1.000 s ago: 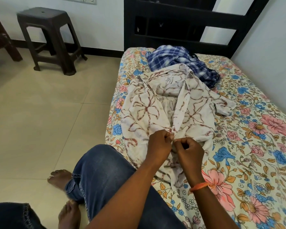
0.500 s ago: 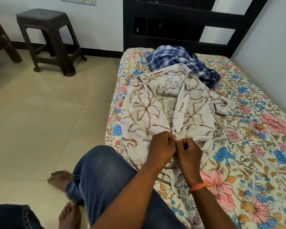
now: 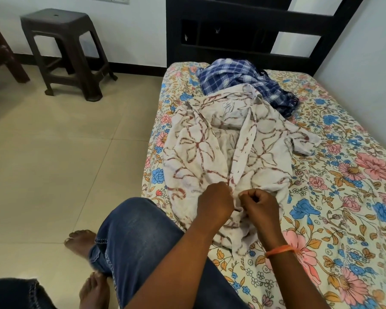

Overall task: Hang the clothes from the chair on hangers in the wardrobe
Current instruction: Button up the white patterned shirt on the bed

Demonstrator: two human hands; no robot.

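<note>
A white shirt with a brown floral print [image 3: 227, 152] lies spread, front up, on the flower-patterned bed [image 3: 343, 197], its collar touching a crumpled blue checked shirt [image 3: 243, 81] near the headboard. The left hand [image 3: 215, 202] and right hand [image 3: 260, 205] sit close together at the shirt's lower front, fingers curled and pinching the button strip. A dark plastic stool [image 3: 62, 50] stands on the tiled floor.

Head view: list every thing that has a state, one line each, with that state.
White patterned shirt: spread on the bed, front open above the hands.
Blue checked shirt: crumpled, beyond the white one.
Left hand: pinching the shirt's front edge.
Right hand: fingers curled at the other front edge.
Plastic stool: upright on the floor.
</note>
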